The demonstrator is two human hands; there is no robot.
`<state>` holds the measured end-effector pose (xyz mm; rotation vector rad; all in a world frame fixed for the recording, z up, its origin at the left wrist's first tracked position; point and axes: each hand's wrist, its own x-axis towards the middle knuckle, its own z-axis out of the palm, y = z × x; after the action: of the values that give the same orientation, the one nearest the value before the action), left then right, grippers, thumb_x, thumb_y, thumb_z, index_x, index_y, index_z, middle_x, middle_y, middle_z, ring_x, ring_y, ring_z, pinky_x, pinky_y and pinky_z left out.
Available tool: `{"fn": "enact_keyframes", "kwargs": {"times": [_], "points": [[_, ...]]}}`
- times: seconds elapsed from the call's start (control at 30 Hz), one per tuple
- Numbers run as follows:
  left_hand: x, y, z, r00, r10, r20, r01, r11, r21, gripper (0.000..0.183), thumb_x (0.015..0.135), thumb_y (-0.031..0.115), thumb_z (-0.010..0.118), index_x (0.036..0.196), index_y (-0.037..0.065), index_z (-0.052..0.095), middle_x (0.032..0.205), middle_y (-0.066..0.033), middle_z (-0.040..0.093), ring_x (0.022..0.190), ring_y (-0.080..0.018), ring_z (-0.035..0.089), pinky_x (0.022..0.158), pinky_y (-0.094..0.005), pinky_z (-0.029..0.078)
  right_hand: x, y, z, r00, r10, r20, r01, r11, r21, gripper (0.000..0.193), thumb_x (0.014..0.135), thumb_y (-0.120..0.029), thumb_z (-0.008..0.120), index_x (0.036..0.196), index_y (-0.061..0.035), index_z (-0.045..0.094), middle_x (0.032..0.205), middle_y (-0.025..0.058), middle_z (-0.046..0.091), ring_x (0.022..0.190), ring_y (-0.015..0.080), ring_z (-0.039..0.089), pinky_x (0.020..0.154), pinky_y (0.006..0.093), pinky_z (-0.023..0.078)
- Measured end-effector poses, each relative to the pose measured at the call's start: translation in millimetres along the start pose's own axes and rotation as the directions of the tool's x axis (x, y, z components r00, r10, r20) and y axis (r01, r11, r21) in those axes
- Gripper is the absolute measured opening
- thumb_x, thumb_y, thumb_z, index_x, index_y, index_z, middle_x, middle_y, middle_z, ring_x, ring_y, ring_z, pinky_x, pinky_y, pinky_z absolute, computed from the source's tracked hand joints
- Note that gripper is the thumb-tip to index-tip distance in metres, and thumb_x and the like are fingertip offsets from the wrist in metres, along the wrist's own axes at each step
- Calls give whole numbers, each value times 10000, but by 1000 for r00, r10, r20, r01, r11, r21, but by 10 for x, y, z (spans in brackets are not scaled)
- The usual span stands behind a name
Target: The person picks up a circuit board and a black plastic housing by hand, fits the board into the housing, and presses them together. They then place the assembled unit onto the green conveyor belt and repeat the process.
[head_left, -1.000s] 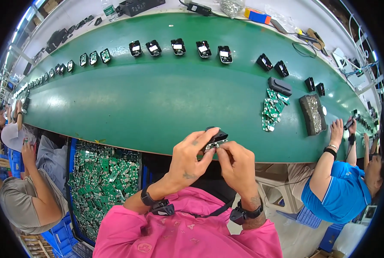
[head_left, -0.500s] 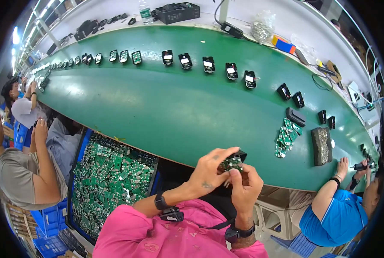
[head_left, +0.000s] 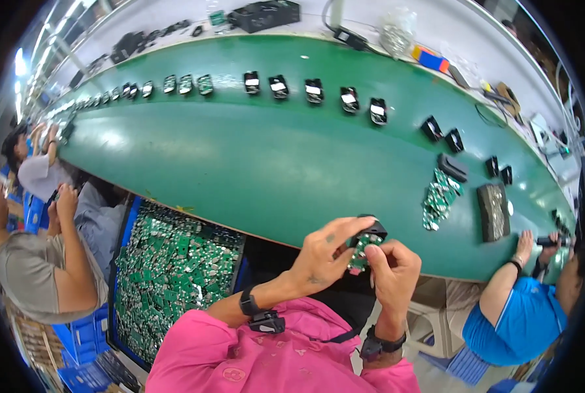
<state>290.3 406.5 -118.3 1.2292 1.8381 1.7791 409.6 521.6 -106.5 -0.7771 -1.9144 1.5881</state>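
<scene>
In front of my pink sleeves, at the bench's near edge, both hands meet around one small assembly. My left hand (head_left: 322, 257) is closed with thumb and fingers on a black plastic housing (head_left: 376, 228). A green circuit board (head_left: 359, 257) tilts out of the housing's near end, its component side facing up. My right hand (head_left: 397, 270) grips that board, its thumb pressed on the face. How deep the board sits in the housing is hidden by the fingers.
A blue-edged bin of green boards (head_left: 174, 278) stands left of me. On the green bench (head_left: 253, 157) lie a board pile (head_left: 441, 200), a dark block (head_left: 493, 213), and a row of black housings (head_left: 314, 91). Co-workers sit on both sides; a blue-shirted person (head_left: 525, 321) is at right.
The housing and board have turned in my hands, so more of the board's green face shows. Both hands have shifted slightly right in the view, which has itself moved a little.
</scene>
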Motion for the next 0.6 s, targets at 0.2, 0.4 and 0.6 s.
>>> {"fn": "enact_keyframes", "kwargs": {"times": [0.2, 0.4, 0.6], "points": [[15, 35, -75, 994, -33, 100, 40, 997, -69, 497, 903, -105, 546, 1382, 26, 527, 1322, -159, 580, 900, -121, 657, 728, -263, 551, 30, -66, 58, 998, -48, -50, 46, 998, -40, 218, 840, -111, 806, 750, 31, 667, 618, 47, 596, 571, 76, 507, 507, 260, 385], [20, 43, -83, 977, -150, 151, 175, 970, -171, 485, 939, -76, 518, 1414, 20, 484, 1310, -132, 582, 1004, -144, 660, 839, -287, 553, 44, 8, 54, 997, -8, -82, 5, 1000, -27, 245, 880, -106, 787, 737, 18, 631, 635, -28, 594, 575, 21, 482, 483, 209, 350], [37, 40, -79, 937, -279, 211, 333, 897, -292, 444, 980, -1, 513, 1420, 8, 460, 1303, -131, 581, 965, -141, 659, 779, -281, 572, 108, 51, 84, 984, -133, -119, 116, 983, -141, 249, 872, -120, 798, 736, 8, 632, 614, -21, 591, 561, 19, 485, 477, 199, 349]]}}
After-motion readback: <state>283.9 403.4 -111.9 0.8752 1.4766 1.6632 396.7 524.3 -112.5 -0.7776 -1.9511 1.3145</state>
